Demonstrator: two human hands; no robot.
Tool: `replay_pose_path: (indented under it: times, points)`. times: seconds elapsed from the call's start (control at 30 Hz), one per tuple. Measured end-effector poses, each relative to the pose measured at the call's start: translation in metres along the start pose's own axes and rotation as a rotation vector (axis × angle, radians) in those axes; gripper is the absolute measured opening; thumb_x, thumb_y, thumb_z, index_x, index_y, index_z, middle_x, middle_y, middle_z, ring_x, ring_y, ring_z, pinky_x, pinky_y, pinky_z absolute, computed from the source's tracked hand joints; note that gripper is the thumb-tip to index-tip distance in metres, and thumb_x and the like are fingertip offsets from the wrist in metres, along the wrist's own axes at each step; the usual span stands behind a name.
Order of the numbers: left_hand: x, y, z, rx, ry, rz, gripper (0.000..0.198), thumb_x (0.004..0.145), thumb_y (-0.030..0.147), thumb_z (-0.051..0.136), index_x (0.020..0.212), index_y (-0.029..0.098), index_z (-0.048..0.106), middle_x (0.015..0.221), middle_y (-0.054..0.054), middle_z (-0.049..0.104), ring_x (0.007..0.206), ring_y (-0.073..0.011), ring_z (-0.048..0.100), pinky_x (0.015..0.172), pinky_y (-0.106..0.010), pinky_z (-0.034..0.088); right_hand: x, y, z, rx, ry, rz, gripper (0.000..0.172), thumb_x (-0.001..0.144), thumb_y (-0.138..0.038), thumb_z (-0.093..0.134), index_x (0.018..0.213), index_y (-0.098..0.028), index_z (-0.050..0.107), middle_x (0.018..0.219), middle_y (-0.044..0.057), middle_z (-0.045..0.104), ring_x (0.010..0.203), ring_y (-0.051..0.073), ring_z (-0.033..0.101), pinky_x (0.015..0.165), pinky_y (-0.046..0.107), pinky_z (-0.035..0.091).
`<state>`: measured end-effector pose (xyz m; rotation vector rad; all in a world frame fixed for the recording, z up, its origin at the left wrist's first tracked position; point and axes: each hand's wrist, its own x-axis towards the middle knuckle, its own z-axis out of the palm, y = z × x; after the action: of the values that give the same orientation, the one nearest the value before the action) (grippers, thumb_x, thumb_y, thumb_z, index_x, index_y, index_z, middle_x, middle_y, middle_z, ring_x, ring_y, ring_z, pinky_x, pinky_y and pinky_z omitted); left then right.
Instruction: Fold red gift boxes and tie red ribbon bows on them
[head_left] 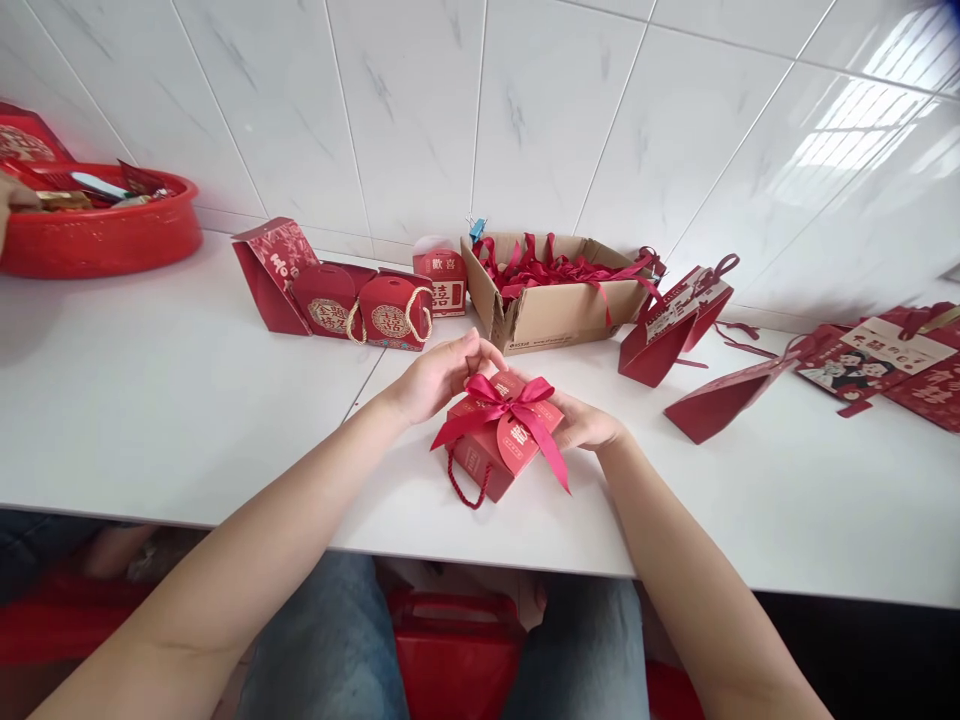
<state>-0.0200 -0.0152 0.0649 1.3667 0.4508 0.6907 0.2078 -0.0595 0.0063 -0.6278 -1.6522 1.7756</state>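
Note:
A small red gift box (486, 445) rests on the white table in front of me, set at an angle. A glossy red ribbon bow (510, 402) is tied across its top, its tails hanging over the sides. From its near left side droops a red rope handle (469, 490). My left hand (448, 372) curls at the box's far left edge, fingers bent against it. Along the far right side, my right hand (586, 422) grips the box, its fingertips hidden behind.
Behind the box stands a cardboard carton (574, 315) of red ribbons. Several red boxes (330, 300) line the wall to its left. Folded red cartons (664, 340) lie on the right. At far left, another person's hand (13, 200) is at a red basin (105, 235).

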Motion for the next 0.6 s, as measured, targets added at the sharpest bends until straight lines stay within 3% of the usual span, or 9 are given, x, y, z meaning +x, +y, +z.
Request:
replay_pose_path:
  times: [0.1,0.2,0.27,0.33,0.4,0.5,0.6]
  points:
    - [0.004,-0.005,-0.002,-0.01,-0.026,-0.021,0.054,0.08,0.067,0.047,0.087,0.016,0.066,0.069,-0.001,0.051,0.057,-0.0119,0.049,0.056,-0.026,0.045,-0.003,-0.006,-0.002,-0.023,-0.008,0.001,0.102,0.056,-0.027,0.084,0.144,-0.026,0.032,0.134,0.011,0.054,0.11,0.024,0.06,0.09,0.036,0.049]
    - [0.011,-0.015,-0.008,0.194,0.041,0.012,0.054,0.084,0.064,0.041,0.103,0.019,0.064,0.096,-0.007,0.061,0.088,-0.0193,0.059,0.074,-0.03,0.048,-0.012,-0.009,-0.011,-0.046,0.117,0.0,0.103,0.054,-0.029,0.086,0.143,-0.029,0.034,0.139,0.01,0.051,0.114,0.025,0.058,0.093,0.038,0.049]
    - [0.016,-0.022,-0.016,0.48,0.271,0.097,0.047,0.084,0.058,0.046,0.107,0.02,0.061,0.11,-0.009,0.06,0.106,-0.0235,0.054,0.087,-0.035,0.046,-0.021,-0.01,-0.019,-0.076,0.268,-0.018,0.105,0.052,-0.029,0.086,0.143,-0.031,0.033,0.139,0.01,0.051,0.114,0.026,0.059,0.092,0.04,0.05]
    - [0.02,-0.028,-0.027,0.806,0.641,0.243,0.042,0.078,0.048,0.058,0.108,0.018,0.057,0.115,-0.011,0.057,0.114,-0.0267,0.049,0.099,-0.041,0.038,-0.031,-0.011,-0.027,-0.097,0.437,-0.075,0.099,0.052,-0.031,0.085,0.14,-0.03,0.038,0.137,0.01,0.052,0.112,0.027,0.059,0.089,0.041,0.051]
    - [0.023,-0.032,-0.041,1.037,0.944,0.358,0.051,0.072,0.04,0.066,0.115,0.017,0.051,0.121,-0.014,0.05,0.12,-0.0306,0.042,0.106,-0.045,0.03,-0.039,-0.013,-0.034,-0.092,0.623,-0.186,0.09,0.051,-0.037,0.082,0.133,-0.028,0.046,0.136,0.01,0.054,0.112,0.028,0.059,0.087,0.043,0.052]
    - [0.024,-0.034,-0.06,1.13,1.175,0.332,0.07,0.067,0.039,0.072,0.125,0.016,0.042,0.131,-0.019,0.04,0.128,-0.0359,0.034,0.108,-0.048,0.026,-0.044,-0.015,-0.042,-0.029,0.931,-0.402,0.074,0.053,-0.045,0.076,0.121,-0.026,0.054,0.125,0.01,0.059,0.108,0.03,0.06,0.085,0.047,0.052]
    - [0.025,-0.037,-0.073,1.123,1.27,0.213,0.084,0.063,0.043,0.075,0.133,0.019,0.035,0.139,-0.02,0.031,0.131,-0.0384,0.031,0.105,-0.051,0.031,-0.042,-0.019,-0.045,-0.027,1.222,-0.67,0.062,0.063,-0.043,0.067,0.12,-0.026,0.051,0.117,0.007,0.06,0.107,0.027,0.061,0.089,0.05,0.05]
